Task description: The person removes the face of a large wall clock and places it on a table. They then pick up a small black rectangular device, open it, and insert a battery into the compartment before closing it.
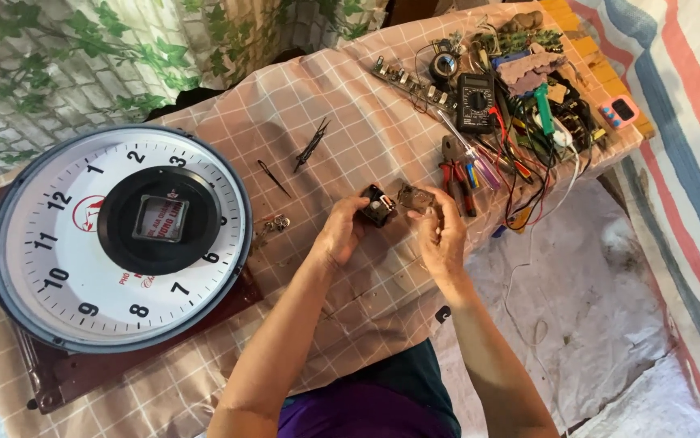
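Table: a table [204, 381] with a pink checked cloth fills most of the view. A grey sheet lies on the floor to the right, next to a striped mat. A wall with green leaves on it is at the top left.

Person: the person's two bare arms reach up from the bottom of the picture. A purple and dark top shows at the bottom edge.

Left hand: the left hand [339, 231] holds a small black box [379, 205] just above the cloth. The fingers pinch the box by its left side. The box looks like the working part of a clock.

Right hand: the right hand [441, 235] is just beside the box. Its fingertips pinch a small see-through cover [415, 197] with little wheels inside. The cover is right next to the box, but it is hard to tell if they touch.

Small metal bits: some shiny small parts [273, 223] lie on the cloth, left of the left hand.

Clock: a big round clock face [58, 243] lies flat on the left of the table, on a dark red board. It is white with black numbers and a black ring in the middle.

Clock hands: thin black clock hands [311, 146] lie on the cloth past the person's hands, well apart from the clock.

Pliers: red pliers [452, 170] lie just past the right hand.

Meter: a black meter [475, 101] with a round dial sits farther back, with red and black wires near it.

Far corner: a heap of wires and tools fills the far right corner. A small pink timer [619, 110] sits at the edge.
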